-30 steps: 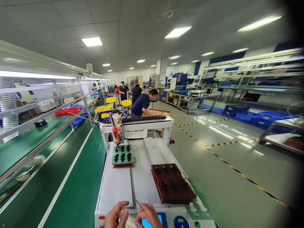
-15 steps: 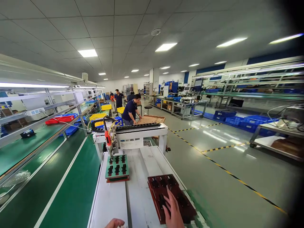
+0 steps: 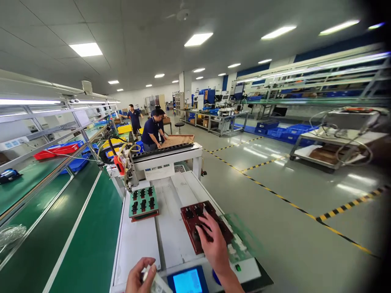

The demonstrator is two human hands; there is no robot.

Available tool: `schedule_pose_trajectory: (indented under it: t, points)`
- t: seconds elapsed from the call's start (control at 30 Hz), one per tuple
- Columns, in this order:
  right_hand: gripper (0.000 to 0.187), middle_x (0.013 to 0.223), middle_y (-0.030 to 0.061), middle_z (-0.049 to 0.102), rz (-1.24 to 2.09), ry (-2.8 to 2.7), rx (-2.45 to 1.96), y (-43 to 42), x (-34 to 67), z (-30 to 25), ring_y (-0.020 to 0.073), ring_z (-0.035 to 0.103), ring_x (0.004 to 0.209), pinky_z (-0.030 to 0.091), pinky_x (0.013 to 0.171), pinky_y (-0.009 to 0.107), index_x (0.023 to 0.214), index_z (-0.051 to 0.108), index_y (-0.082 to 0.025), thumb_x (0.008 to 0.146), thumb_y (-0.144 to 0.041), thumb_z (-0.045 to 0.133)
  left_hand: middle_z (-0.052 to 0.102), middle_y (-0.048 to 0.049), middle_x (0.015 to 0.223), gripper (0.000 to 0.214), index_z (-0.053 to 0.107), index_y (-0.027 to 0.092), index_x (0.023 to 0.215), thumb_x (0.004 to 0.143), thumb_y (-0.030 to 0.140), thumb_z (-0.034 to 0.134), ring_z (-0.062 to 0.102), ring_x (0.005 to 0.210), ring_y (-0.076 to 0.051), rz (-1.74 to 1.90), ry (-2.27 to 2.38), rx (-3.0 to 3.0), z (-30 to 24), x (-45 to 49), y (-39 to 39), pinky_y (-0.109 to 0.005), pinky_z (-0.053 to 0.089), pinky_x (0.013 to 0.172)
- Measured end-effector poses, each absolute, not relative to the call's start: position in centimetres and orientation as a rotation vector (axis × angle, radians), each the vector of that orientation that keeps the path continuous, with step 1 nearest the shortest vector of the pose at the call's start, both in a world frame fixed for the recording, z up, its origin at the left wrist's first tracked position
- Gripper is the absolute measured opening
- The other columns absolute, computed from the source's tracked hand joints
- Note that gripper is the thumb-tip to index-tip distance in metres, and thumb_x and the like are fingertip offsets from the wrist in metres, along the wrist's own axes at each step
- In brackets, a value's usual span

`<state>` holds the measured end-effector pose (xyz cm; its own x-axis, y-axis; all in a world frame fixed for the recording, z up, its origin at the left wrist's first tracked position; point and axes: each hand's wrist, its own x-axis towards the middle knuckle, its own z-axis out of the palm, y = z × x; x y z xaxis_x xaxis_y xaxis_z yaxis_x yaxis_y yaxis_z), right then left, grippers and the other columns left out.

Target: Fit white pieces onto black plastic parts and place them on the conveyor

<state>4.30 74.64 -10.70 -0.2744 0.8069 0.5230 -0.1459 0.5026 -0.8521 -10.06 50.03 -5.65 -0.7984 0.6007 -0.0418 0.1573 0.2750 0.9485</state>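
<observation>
Your left hand (image 3: 140, 277) is closest, low in view, its fingers curled together around a pale, flat packet (image 3: 155, 281); any print on it is too blurred to read. Just beside it glows the machine's blue display screen (image 3: 187, 281). Your right hand (image 3: 215, 246) rests on a dark red slotted fixture plate (image 3: 192, 232), fingers spread apart with their tips touching it. That plate lies on the white machine bed (image 3: 137, 248). Farther along the bed, to the left, sits a green slotted fixture plate (image 3: 143, 202). Beyond it, a white gantry (image 3: 166, 156) carrying a red tool head (image 3: 120, 165) spans the bed. Past that, a co-worker (image 3: 151, 132) in a navy shirt leans over a wooden tray (image 3: 177, 140).
</observation>
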Motion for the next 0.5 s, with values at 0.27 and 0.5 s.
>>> schedule_pose_trajectory:
  t: [0.27,0.5]
  points:
    - [0.078,0.141,0.014,0.05,1.609,-1.181,-0.695,71.9,4.6,-3.1,0.0239,0.057,0.109,0.063,0.077,0.031,0.148,0.041,-0.026,0.084,-0.038,0.085,0.072,-0.0114,0.098,0.051,0.074,0.015,0.104,0.085,0.062,0.075,0.065,0.105,-0.028,1.361,1.871,0.929,-5.4,-9.2,52.6,-0.034,0.05,0.095]
    - [0.063,0.134,0.0097,0.055,1.784,-1.049,-0.55,68.7,5.5,-1.8,0.0241,0.059,0.115,0.059,0.096,0.036,0.139,0.052,-0.028,0.086,-0.037,0.085,0.072,-0.0175,0.121,0.079,0.069,0.015,0.129,0.08,0.077,0.072,0.067,0.105,-0.03,1.401,1.569,0.954,-6.3,-7.0,54.7,-0.039,0.052,0.096]
